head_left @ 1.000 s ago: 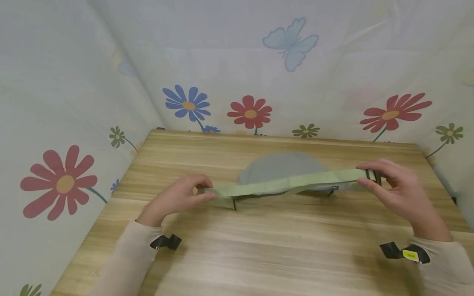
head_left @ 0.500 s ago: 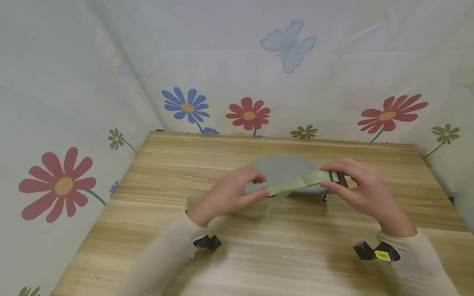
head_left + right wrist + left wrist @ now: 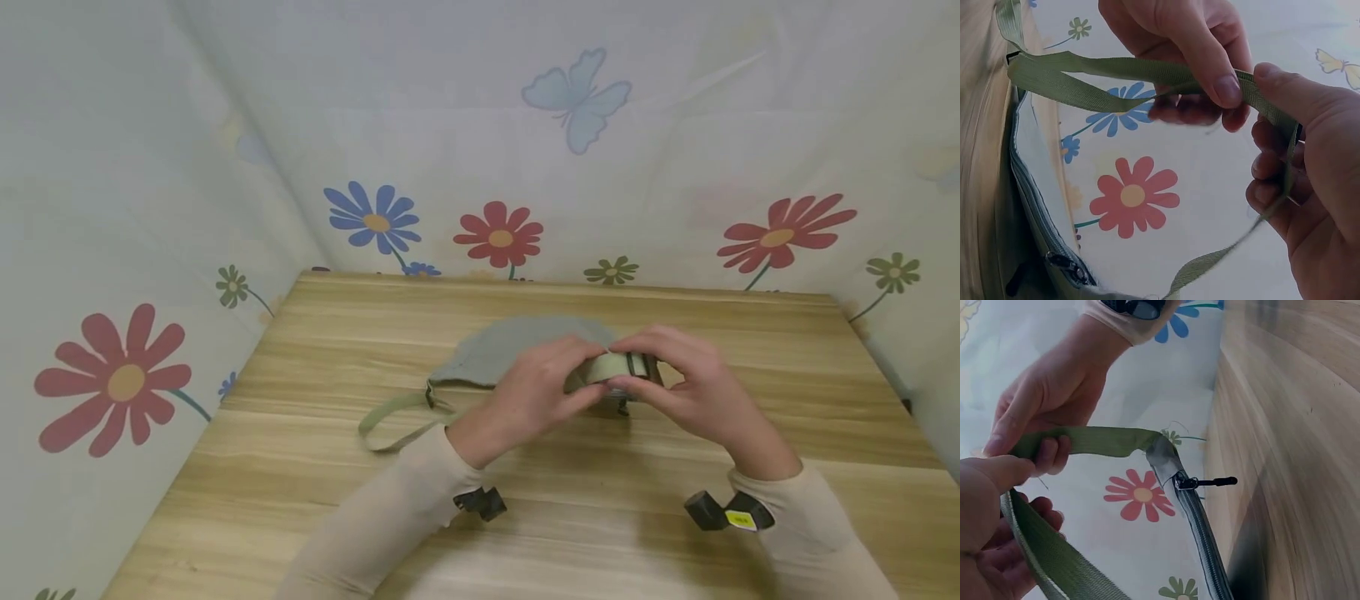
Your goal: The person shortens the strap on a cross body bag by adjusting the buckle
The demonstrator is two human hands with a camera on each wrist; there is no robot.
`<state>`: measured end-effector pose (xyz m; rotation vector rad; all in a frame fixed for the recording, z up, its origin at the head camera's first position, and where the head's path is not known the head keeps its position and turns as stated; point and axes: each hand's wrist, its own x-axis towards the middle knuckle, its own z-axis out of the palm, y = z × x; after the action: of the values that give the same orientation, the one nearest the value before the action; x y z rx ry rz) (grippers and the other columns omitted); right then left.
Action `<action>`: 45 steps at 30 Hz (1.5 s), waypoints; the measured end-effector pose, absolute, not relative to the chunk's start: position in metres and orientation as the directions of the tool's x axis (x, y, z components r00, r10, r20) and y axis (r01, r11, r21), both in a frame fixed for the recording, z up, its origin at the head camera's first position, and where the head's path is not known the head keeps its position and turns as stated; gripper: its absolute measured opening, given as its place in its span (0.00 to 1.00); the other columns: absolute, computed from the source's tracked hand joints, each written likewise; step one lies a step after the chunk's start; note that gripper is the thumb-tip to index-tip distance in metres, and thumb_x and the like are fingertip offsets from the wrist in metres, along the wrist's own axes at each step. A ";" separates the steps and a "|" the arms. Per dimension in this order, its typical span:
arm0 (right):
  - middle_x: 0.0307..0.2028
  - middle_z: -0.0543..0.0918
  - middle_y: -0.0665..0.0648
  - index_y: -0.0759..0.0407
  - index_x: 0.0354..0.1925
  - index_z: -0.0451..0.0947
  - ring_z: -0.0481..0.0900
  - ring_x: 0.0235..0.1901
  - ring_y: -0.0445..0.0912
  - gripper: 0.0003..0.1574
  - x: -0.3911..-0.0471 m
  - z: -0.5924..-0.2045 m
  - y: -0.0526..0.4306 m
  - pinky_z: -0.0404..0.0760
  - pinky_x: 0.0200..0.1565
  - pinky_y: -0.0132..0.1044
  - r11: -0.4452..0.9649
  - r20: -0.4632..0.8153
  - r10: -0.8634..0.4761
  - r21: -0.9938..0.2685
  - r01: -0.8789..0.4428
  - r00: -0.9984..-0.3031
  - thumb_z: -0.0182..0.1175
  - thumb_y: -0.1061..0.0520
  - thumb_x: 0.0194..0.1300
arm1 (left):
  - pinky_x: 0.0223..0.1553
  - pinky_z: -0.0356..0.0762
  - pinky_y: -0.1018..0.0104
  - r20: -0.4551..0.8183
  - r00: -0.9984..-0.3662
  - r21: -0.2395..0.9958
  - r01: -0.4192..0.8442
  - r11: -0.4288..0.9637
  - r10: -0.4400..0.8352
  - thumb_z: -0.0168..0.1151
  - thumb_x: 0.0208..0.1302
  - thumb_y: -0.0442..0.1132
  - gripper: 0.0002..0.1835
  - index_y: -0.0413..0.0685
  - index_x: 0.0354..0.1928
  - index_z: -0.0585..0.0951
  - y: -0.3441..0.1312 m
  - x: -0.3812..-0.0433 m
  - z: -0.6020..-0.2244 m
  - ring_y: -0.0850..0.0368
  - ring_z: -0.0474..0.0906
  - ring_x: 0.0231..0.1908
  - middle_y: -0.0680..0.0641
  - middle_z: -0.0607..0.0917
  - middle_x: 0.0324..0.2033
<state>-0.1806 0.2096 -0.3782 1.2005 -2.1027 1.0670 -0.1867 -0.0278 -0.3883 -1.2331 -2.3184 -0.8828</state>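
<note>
A grey-green half-moon waist bag [image 3: 510,340] lies on the table behind both hands, its light green webbing strap [image 3: 378,417] looping out at the left. Between thumb and fingers, my left hand [image 3: 536,387] pinches the strap, partly covering the bag's front. Close beside it, my right hand [image 3: 697,387] pinches the strap near a black buckle [image 3: 637,365]. In the right wrist view the two thumbs nearly meet on the webbing [image 3: 1097,65], and a thin strap length hangs below. A black zipper pull [image 3: 1216,482] sticks out at the bag's end in the left wrist view.
The wood-grain table [image 3: 300,517] fills the lower area. A pale cloth [image 3: 420,100] printed with flowers and a butterfly stands around its back and sides. Dark wrist cameras [image 3: 480,502] sit on both sleeves.
My left hand has slid right along the strap until it is beside the right hand. My right hand has shifted left. The strap's left end now loops loosely on the table.
</note>
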 end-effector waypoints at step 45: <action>0.38 0.87 0.47 0.71 0.47 0.88 0.77 0.35 0.30 0.37 -0.188 -0.393 0.304 0.75 0.49 0.14 0.419 0.709 -0.405 -0.417 -0.806 -0.577 0.68 0.35 0.72 | 0.28 0.79 0.68 0.570 -0.623 0.201 0.738 0.644 0.536 0.86 0.52 0.33 0.18 0.42 0.38 0.82 -0.159 -0.201 -0.410 0.61 0.77 0.27 0.49 0.88 0.29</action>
<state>-0.1881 0.3041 -0.3926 1.0240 -2.1681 1.0393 -0.2015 -0.1588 -0.4102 -0.9972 -2.3988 -0.5844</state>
